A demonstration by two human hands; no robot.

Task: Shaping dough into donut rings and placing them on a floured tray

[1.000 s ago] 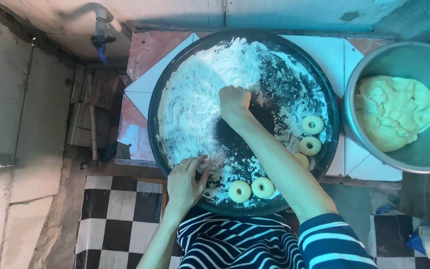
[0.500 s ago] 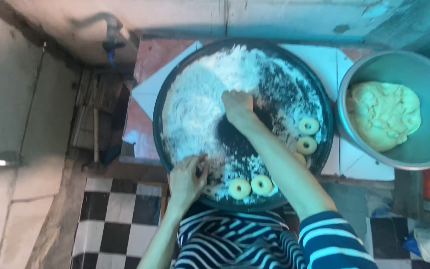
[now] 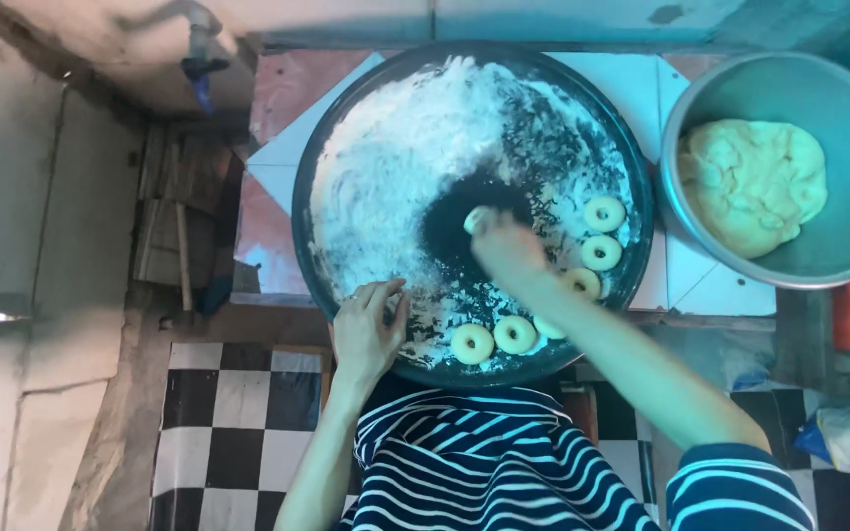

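1. The right hand [image 3: 509, 251] is drawing back from the flour heap [image 3: 395, 167] toward the middle of the round dark tray [image 3: 312, 265], leaving a bare dark patch; it looks closed around a small dough piece [image 3: 474, 218].
2. The left hand [image 3: 366, 329] is still resting, fingers spread and holding nothing, on the tray's near rim.
3. Five dough rings [image 3: 472, 344] are lying along the near-right edge; more dough is sitting in the metal bowl [image 3: 838, 265] on the worktop [image 3: 681, 265].

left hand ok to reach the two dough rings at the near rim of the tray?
Probably yes. The left hand rests on the tray rim, with only floured surface between it and the two dough rings; the right hand is farther in.
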